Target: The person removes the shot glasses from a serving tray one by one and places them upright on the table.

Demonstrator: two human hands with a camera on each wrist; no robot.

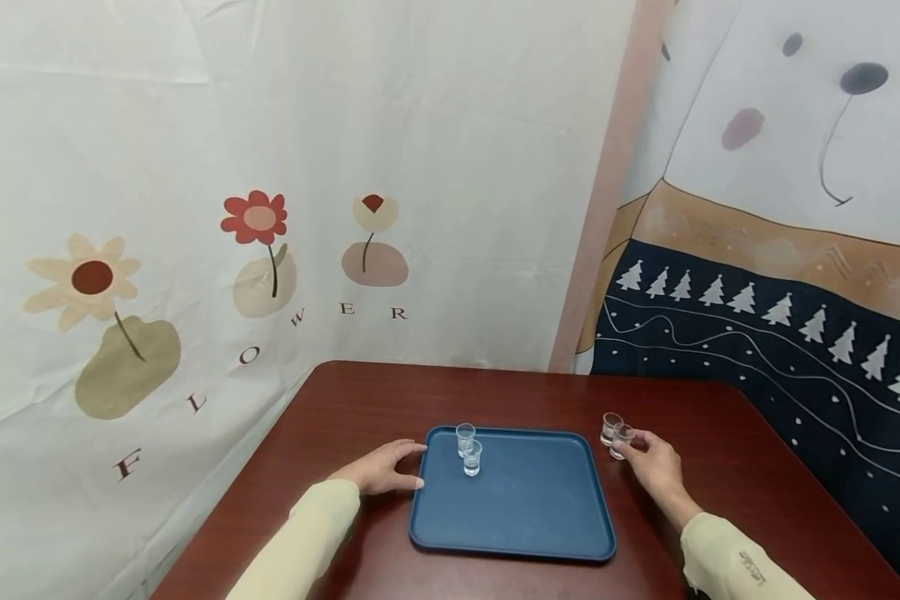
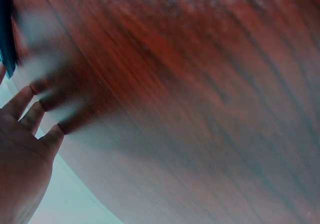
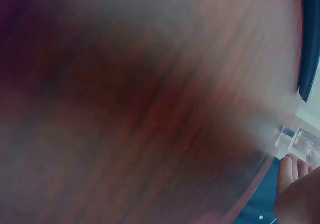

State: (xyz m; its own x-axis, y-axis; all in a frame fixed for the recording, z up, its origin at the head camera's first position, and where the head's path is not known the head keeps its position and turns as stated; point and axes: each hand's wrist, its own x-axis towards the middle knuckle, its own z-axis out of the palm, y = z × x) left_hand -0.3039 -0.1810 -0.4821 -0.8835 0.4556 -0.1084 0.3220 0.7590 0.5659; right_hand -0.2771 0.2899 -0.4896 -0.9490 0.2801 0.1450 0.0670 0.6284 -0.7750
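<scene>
A blue rectangular tray (image 1: 525, 500) lies on the table. Two small clear shot glasses stand near its far left corner, the farther glass (image 1: 465, 439) just behind the nearer glass (image 1: 472, 460). My left hand (image 1: 379, 469) is beside the tray's left edge with fingers spread; in the left wrist view, several fingertips (image 2: 42, 106) rest on the wood. To the right of the tray, my right hand (image 1: 658, 468) pinches a shot glass (image 1: 620, 442) between thumb and fingers. Another shot glass (image 1: 610, 427) stands close behind it. Both glasses appear partly in the right wrist view.
The dark red wooden table (image 1: 390, 400) has rounded far corners. Behind it hangs a pale curtain (image 1: 457, 167) printed with flowers and letters. A navy cloth (image 1: 757, 375) with white trees hangs along the right side.
</scene>
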